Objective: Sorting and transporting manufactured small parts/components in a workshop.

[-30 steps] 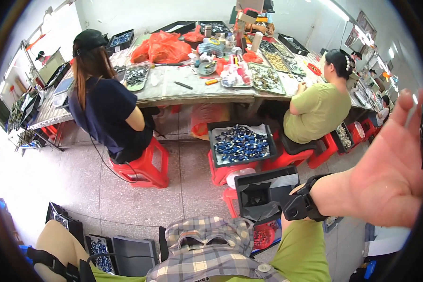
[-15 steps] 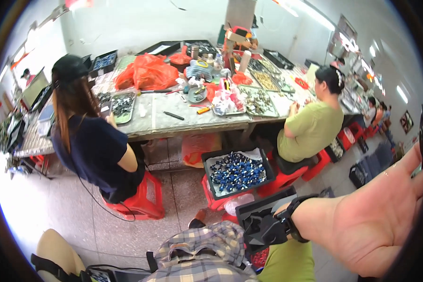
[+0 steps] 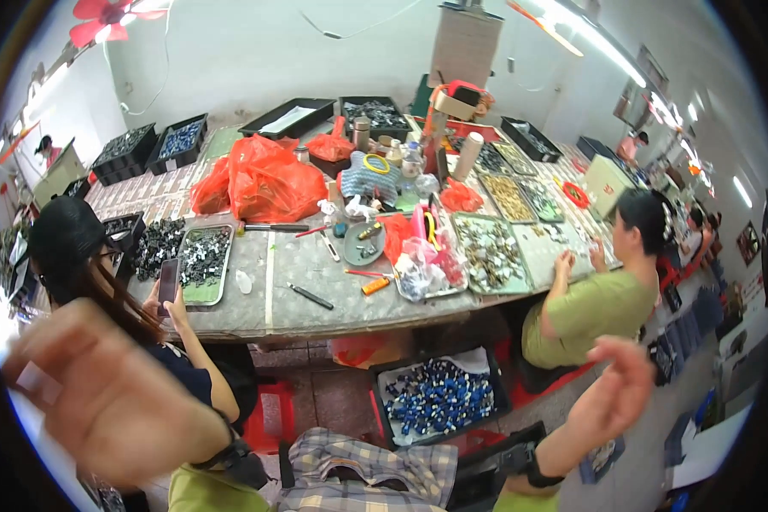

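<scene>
My left hand (image 3: 115, 397) is raised at the lower left, close to the camera and smeared by motion. Its fingers reach out to the left with no thing visible in them; a small pale patch shows among them. On the right, my right hand (image 3: 610, 392) is lifted with loosely bent fingers, and nothing shows in it. Both wrists wear black straps. Between the hands, lower down, a black tray (image 3: 505, 392) carries many small blue, black and silver parts (image 3: 439, 394). A checked cloth garment (image 3: 367, 469) covers my front.
Across the worktable (image 3: 256, 320) lie red plastic bags (image 3: 277, 183), metal trays of small parts (image 3: 491, 252), a black pen (image 3: 310, 296) and an orange tool (image 3: 375, 286). A person holding a phone (image 3: 169, 280) sits left; another in green (image 3: 602, 311) works right.
My left hand has come into view at the lower left. My right hand has drawn back from the right edge toward the middle. The person at left now holds a phone higher up, and the view has shifted.
</scene>
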Motion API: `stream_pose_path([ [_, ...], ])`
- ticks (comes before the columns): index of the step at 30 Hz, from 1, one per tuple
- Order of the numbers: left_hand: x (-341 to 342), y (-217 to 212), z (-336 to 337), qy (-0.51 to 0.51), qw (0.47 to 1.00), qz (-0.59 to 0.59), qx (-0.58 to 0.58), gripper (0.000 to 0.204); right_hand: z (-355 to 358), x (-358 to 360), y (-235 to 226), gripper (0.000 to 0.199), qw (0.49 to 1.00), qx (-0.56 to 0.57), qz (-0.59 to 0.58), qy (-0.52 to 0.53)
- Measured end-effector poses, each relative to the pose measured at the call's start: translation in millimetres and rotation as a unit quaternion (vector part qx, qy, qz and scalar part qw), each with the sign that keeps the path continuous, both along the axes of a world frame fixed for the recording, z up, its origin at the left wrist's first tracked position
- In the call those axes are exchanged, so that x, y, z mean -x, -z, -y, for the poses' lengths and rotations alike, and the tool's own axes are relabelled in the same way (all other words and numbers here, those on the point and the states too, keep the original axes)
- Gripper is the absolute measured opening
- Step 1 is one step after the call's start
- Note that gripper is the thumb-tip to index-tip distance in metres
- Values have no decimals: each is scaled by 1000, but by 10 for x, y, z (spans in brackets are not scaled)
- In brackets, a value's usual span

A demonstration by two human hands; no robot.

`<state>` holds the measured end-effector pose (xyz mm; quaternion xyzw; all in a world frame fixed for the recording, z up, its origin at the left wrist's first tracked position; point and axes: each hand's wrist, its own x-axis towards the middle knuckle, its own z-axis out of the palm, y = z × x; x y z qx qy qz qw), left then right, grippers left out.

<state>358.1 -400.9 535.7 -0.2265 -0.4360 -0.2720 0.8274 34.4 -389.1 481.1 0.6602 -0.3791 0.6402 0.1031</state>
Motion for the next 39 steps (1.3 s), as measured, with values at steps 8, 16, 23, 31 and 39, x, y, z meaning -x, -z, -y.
stream_pose_path([
  [8, 371, 1322, 2367, -42, 844, 149, -513, 26, 585, 306, 1021, 17, 932, -323, 125, 105],
  [16, 590, 1934, 5550, 34, 746, 323, -582, 22, 1732, 292, 1109, 21, 853, -443, 184, 208],
  [23, 1067, 2615, 7668, -244, 616, 579, -476, 23, 2344, 286, 1254, 19, 818, -498, 91, 272],
  [31, 1458, 3271, 8626, -379, 393, 750, -374, 36, 2901, 88, 1190, 17, 739, -576, -51, 346],
  [39, 1766, 3855, 8978, -401, 425, 733, -348, 60, 3128, 110, 1382, 19, 705, -609, -41, 362],
])
